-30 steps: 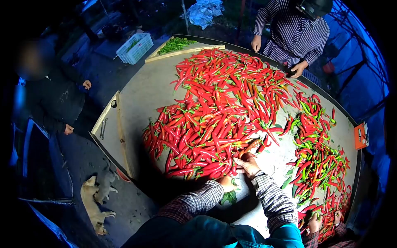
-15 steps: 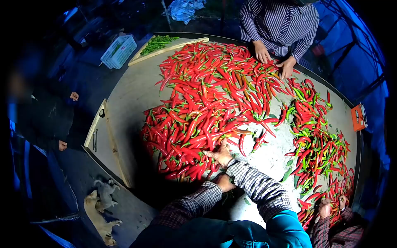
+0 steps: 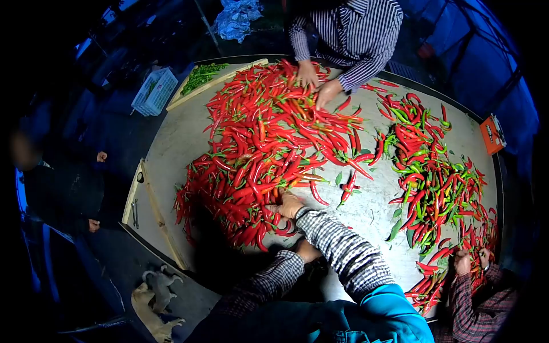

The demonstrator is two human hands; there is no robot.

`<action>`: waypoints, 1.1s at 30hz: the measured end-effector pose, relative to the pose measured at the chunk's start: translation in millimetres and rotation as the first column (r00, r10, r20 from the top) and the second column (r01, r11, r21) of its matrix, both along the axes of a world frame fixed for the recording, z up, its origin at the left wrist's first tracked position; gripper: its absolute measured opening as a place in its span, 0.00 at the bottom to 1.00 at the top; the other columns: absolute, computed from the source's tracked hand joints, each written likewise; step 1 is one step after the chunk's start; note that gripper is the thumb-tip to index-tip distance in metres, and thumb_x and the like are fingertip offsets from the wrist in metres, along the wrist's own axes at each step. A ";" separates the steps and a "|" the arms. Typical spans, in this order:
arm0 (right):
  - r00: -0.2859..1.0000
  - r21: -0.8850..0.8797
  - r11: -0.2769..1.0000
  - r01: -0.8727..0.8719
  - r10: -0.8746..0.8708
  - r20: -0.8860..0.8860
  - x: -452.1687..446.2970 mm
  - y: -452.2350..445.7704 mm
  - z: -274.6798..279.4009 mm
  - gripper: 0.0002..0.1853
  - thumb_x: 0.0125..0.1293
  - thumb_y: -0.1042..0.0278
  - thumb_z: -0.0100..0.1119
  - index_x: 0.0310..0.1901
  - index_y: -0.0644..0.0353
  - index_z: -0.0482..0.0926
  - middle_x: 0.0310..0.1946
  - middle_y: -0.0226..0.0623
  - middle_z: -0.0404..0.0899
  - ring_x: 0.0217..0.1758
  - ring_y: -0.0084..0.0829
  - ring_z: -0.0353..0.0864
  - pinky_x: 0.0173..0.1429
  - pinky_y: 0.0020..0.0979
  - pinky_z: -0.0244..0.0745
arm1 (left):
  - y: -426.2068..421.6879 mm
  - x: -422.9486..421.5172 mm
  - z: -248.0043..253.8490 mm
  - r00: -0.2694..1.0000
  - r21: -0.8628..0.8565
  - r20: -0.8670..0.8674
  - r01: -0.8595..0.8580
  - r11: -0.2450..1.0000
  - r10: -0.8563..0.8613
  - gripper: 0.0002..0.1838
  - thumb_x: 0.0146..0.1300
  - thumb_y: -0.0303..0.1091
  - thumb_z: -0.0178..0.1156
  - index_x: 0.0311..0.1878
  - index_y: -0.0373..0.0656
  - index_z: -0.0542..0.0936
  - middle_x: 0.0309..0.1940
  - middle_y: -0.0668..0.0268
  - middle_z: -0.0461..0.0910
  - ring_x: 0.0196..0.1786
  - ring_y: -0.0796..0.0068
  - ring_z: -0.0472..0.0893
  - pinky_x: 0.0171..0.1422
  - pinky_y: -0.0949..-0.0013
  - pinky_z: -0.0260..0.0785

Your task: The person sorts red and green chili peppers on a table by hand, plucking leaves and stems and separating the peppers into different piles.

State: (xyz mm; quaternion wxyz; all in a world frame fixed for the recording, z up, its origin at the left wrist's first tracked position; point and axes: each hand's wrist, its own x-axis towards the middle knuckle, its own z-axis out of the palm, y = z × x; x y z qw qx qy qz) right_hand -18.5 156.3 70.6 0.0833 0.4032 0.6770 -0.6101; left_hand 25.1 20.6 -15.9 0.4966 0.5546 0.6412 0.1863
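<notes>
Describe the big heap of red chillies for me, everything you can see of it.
The big heap of red chillies is a broad, loose spread of long, slender, glossy pods, many with green stems, a few orange or brownish. They overlap in all directions on the grey tabletop, with the near-left edge in dark shadow. The wearer's right hand touches the near side; a co-worker's hands are on the far end.

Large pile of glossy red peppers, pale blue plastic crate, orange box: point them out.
Large pile of glossy red peppers (image 3: pixel 251 154), head view, middle of the heap.
Pale blue plastic crate (image 3: pixel 163 94), head view, side wall.
Orange box (image 3: pixel 489 136), head view, orange side face.
</notes>
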 end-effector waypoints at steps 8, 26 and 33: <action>0.904 0.410 0.860 0.303 -0.124 -0.408 81.6 -31.0 -57.0 0.19 0.53 0.68 0.64 0.47 0.60 0.74 0.39 0.42 0.77 0.44 0.32 0.77 0.49 0.30 0.72 | -4.5 -4.3 -16.5 0.991 -0.081 0.049 -0.123 0.989 0.127 0.20 0.39 0.37 0.66 0.38 0.38 0.80 0.35 0.58 0.81 0.42 0.64 0.80 0.49 0.63 0.69; 0.527 0.771 0.564 0.297 -0.770 0.360 366.0 87.1 -1.1 0.38 0.48 0.60 0.65 0.63 0.41 0.60 0.67 0.34 0.49 0.63 0.48 0.59 0.62 0.47 0.59 | -12.8 -7.1 -36.2 0.905 -0.179 0.235 -0.320 0.931 0.356 0.12 0.41 0.30 0.65 0.31 0.34 0.81 0.24 0.65 0.81 0.26 0.76 0.78 0.35 0.71 0.69; 0.653 0.731 0.679 0.072 -0.586 0.480 362.6 105.1 -18.8 0.37 0.48 0.63 0.64 0.61 0.49 0.60 0.62 0.38 0.55 0.62 0.43 0.62 0.64 0.46 0.58 | -10.1 -5.1 -12.6 0.900 -0.218 0.245 -0.311 0.925 0.361 0.12 0.42 0.28 0.64 0.33 0.34 0.81 0.26 0.65 0.81 0.28 0.76 0.78 0.36 0.71 0.70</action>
